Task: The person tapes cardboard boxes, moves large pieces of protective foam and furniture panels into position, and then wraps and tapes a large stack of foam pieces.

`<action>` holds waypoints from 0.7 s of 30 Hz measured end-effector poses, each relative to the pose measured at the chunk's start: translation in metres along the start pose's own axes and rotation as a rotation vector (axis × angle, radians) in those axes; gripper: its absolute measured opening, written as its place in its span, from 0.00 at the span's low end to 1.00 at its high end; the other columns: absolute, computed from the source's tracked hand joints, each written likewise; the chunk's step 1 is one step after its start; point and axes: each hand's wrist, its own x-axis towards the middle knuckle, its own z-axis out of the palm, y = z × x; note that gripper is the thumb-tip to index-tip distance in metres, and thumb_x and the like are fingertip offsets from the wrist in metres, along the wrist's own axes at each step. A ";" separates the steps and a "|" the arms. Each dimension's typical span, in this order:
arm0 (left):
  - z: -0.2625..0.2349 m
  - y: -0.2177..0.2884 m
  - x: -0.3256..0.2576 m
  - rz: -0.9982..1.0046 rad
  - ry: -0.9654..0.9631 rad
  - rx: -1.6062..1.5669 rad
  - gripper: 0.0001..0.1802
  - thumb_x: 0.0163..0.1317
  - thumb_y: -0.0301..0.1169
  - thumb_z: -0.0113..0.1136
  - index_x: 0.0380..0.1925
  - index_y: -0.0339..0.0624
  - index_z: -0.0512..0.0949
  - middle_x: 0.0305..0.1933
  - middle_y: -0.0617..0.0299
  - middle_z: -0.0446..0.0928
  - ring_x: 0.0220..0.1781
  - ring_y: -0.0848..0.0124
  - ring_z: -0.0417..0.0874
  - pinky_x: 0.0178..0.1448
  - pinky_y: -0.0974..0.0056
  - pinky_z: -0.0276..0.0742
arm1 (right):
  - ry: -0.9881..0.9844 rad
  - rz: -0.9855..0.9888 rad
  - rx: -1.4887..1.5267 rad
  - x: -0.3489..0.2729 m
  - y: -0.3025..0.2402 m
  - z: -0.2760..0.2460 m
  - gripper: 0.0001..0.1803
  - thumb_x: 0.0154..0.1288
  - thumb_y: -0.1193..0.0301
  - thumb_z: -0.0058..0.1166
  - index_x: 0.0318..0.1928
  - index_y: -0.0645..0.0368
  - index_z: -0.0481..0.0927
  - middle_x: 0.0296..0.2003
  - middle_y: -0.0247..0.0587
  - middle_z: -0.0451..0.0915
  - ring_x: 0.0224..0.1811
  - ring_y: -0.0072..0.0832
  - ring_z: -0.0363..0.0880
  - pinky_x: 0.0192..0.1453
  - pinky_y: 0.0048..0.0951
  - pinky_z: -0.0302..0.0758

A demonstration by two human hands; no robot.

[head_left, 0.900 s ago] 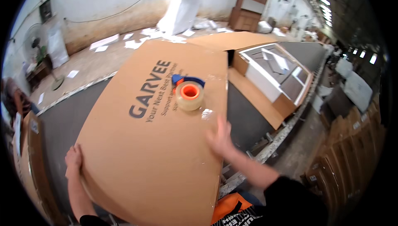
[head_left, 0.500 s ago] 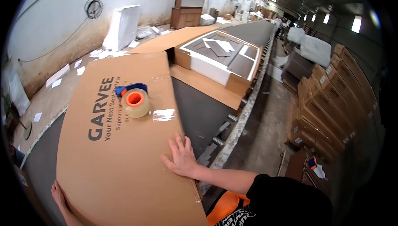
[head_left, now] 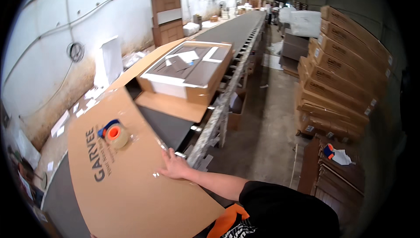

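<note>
A large flat brown cardboard box (head_left: 127,190) with dark print lies on a grey conveyor belt (head_left: 164,126) in front of me. My right hand (head_left: 174,166) rests flat on the box near its right edge, fingers spread and holding nothing. A tape dispenser (head_left: 114,134) with an orange core and a blue handle sits on top of the box, to the upper left of that hand. My left hand is out of the picture.
Further along the belt lies an open carton (head_left: 205,93) holding white and grey panels. Stacks of brown cartons (head_left: 345,63) line the right side of the aisle. A second tape dispenser (head_left: 329,151) lies on a low pile of flat cardboard (head_left: 337,181). Scrap paper litters the floor by the left wall.
My view has swung to the right, toward the aisle. My left hand has dropped out of the picture. My right hand stays flat on the box near its right edge.
</note>
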 end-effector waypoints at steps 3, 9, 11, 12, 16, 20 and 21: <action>-0.013 0.010 -0.107 -0.064 -0.012 -0.071 0.32 0.62 0.52 0.57 0.51 0.31 0.75 0.50 0.43 0.79 0.50 0.54 0.80 0.54 0.49 0.75 | -0.054 -0.081 -0.033 -0.010 0.046 -0.031 0.59 0.54 0.38 0.53 0.74 0.59 0.40 0.71 0.68 0.41 0.64 0.60 0.65 0.65 0.48 0.67; -0.003 0.047 -0.287 -0.192 -0.138 -0.355 0.40 0.58 0.59 0.59 0.52 0.28 0.73 0.51 0.42 0.77 0.52 0.53 0.79 0.54 0.46 0.74 | -0.273 -0.429 -0.340 -0.079 0.150 -0.119 0.75 0.29 0.34 0.68 0.74 0.56 0.45 0.73 0.63 0.37 0.75 0.59 0.35 0.77 0.52 0.40; 0.000 0.063 -0.320 -0.211 -0.221 -0.507 0.43 0.57 0.61 0.60 0.52 0.27 0.72 0.51 0.42 0.77 0.52 0.52 0.78 0.55 0.44 0.73 | -0.378 -0.497 -0.408 -0.102 0.176 -0.139 0.77 0.24 0.35 0.70 0.74 0.55 0.45 0.73 0.63 0.36 0.75 0.60 0.33 0.76 0.54 0.37; -0.008 0.069 -0.342 -0.174 -0.231 -0.612 0.42 0.58 0.61 0.59 0.48 0.25 0.73 0.45 0.42 0.78 0.48 0.54 0.80 0.49 0.46 0.76 | -0.476 -0.621 -0.490 -0.109 0.179 -0.144 0.79 0.20 0.35 0.72 0.74 0.55 0.46 0.73 0.63 0.36 0.75 0.61 0.31 0.76 0.56 0.35; -0.035 0.095 -0.365 -0.024 -0.333 0.611 0.45 0.54 0.63 0.60 0.52 0.27 0.71 0.50 0.42 0.74 0.52 0.50 0.76 0.56 0.45 0.71 | -0.350 -0.851 -0.531 -0.112 0.171 -0.131 0.85 0.10 0.45 0.78 0.75 0.51 0.42 0.73 0.62 0.38 0.76 0.62 0.28 0.76 0.57 0.33; 0.025 0.196 -0.334 1.023 -0.383 0.529 0.55 0.44 0.63 0.65 0.65 0.37 0.62 0.69 0.40 0.60 0.68 0.35 0.58 0.71 0.35 0.54 | -0.172 -1.012 -0.436 -0.091 0.191 -0.087 0.69 0.28 0.49 0.75 0.73 0.40 0.49 0.72 0.52 0.49 0.76 0.53 0.41 0.77 0.54 0.36; 0.056 0.239 -0.346 1.088 -0.138 0.490 0.56 0.39 0.55 0.70 0.66 0.34 0.60 0.68 0.38 0.60 0.68 0.34 0.59 0.70 0.36 0.56 | 0.277 -1.065 -0.465 -0.072 0.221 -0.055 0.56 0.39 0.51 0.69 0.70 0.35 0.54 0.69 0.45 0.55 0.72 0.48 0.50 0.77 0.51 0.40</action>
